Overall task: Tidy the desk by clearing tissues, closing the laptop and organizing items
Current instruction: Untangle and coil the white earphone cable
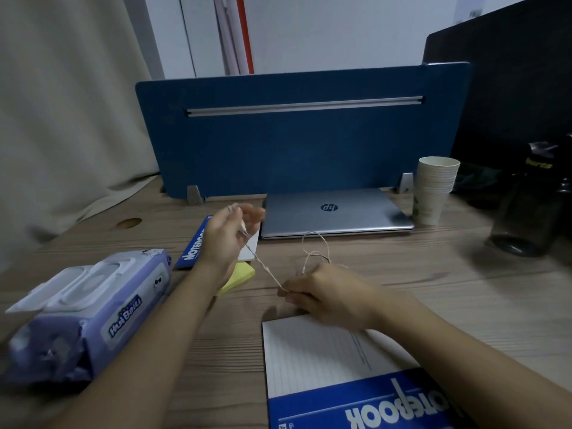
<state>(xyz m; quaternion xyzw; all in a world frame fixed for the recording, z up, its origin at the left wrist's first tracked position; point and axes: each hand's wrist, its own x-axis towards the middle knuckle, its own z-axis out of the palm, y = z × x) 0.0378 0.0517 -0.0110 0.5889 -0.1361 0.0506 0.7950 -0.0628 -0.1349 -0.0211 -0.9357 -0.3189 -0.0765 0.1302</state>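
Grip, left hand: the left hand [227, 239], raised at centre-left of the frame, pinched one end of a thin pale cord [266, 269] between thumb and fingers, palm turned toward the camera.
Grip, right hand: the right hand [328, 297], low at centre, had its fingers curled closed on the same cord; the cord ran taut between the two hands.
Cord slack: loose loops of it rose behind the right hand, toward the front edge of the laptop.
Laptop: the silver laptop [335, 213] lay with its lid down at centre frame, against the foot of the blue divider panel [294, 144].
Wipes: a purple pack of wet wipes [89, 311] lay at lower left on the wooden desk [448, 289], its white flap lid up.
Notebooks: one blue notebook [193, 247] lay behind the left hand; a second notebook [349, 379] was at the bottom edge with its blue cover folded over and a lined page showing, under the right forearm.
Sticky notes: a yellow pad [240, 275] lay just beside the left wrist, partly hidden by it.
Cups: a stack of paper cups [433, 188] stood right of the laptop, near its corner.
Bottle: a dark bottle [532, 205] stood at far right, blurred.
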